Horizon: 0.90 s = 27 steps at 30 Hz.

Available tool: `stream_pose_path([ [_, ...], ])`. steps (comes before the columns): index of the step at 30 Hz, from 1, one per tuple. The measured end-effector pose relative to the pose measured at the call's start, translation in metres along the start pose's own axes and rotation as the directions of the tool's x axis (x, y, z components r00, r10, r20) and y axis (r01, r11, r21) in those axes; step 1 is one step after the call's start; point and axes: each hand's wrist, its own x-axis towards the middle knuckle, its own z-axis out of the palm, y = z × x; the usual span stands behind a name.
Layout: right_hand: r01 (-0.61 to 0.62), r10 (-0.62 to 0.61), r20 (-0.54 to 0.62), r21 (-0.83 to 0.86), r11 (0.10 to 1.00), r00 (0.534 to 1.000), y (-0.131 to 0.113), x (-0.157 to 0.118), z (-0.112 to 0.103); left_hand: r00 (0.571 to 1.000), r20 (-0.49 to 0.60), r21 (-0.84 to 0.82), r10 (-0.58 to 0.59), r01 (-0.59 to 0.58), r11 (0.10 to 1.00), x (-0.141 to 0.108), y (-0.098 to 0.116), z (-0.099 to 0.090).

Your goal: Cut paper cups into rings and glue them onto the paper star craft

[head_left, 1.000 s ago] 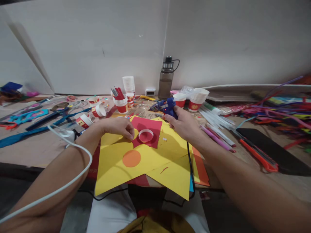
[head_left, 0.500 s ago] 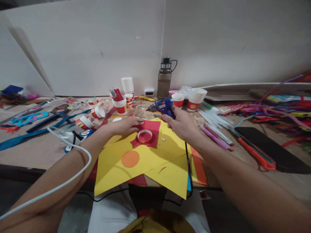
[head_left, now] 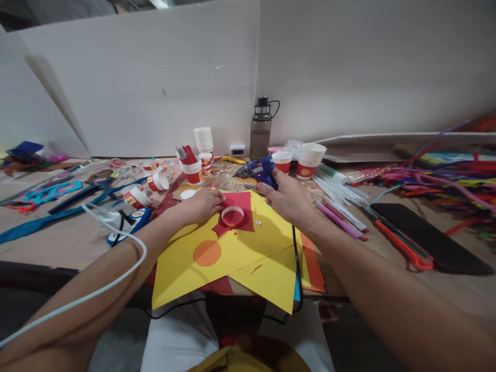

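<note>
My right hand [head_left: 282, 195] is wrapped round the handle of a blue glue gun [head_left: 262, 169], its nozzle pointing left. My left hand [head_left: 205, 204] has its fingertips at the left edge of a red paper piece [head_left: 245, 202]; whether they pinch it is hard to tell. On the red paper sits a shallow white-rimmed cup ring [head_left: 233, 217]. Yellow sheets [head_left: 263, 268] lie beneath, with an orange paper circle [head_left: 207, 253] on them. A small white scrap [head_left: 258, 223] lies right of the red paper.
Paper cups [head_left: 310, 160], a cup of markers [head_left: 191, 170] and a bottle [head_left: 260, 132] stand behind. At right lie a red cutter [head_left: 405, 248] and black phone [head_left: 430, 237]. A white cable [head_left: 142, 248] crosses my left forearm.
The red paper has turned slightly and shifted under my left hand, whose fingers are drawn in more. A tiny red scrap now shows below it. The glue gun stays in my right hand.
</note>
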Motion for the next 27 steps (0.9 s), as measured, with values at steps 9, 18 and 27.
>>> stream_pose_path([
  [9, 0.02, -0.023, 0.063, 0.048, 0.999, 0.998, 0.0, -0.006, 0.001, 0.981, -0.167, -0.442, -0.097, 0.014, 0.897, 0.004, -0.004, -0.017],
  [18, -0.017, 0.006, 0.061, 0.182, 0.983, 0.998, 0.006, -0.01, -0.01, 0.988, -0.153, -0.787, 0.004, -0.124, 0.605, -0.005, 0.008, -0.007],
  [27, -0.03, 0.011, 0.105, 0.188, 0.982, 0.994, 0.009, -0.013, -0.014, 0.987, -0.133, -0.778, 0.087, -0.158, 0.608, -0.005, 0.006, 0.002],
])
